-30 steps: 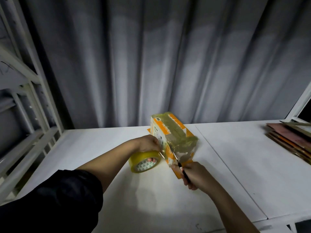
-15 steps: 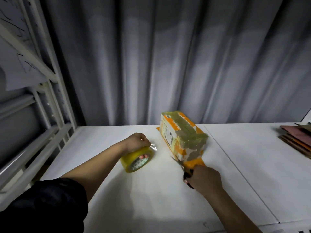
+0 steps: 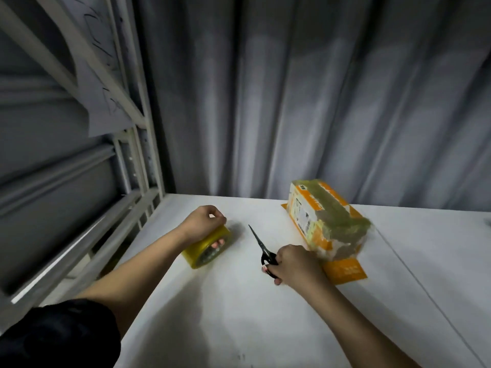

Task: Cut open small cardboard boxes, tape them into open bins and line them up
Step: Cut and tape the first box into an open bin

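Left hand [image 3: 206,221] extends forward with fingers curled through the core of the yellow tape roll [image 3: 208,247], which rests on the white table [image 3: 239,320]. Right hand [image 3: 295,266] grips black scissors [image 3: 261,247], blades closed, pointing away. Taped orange-and-white box [image 3: 324,221] lies on the table just right of that hand.

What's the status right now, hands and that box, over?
Left hand grips yellow tape roll on the table. Right hand holds black scissors, blades closed, clear of box. Orange box taped over, nothing blocking it.
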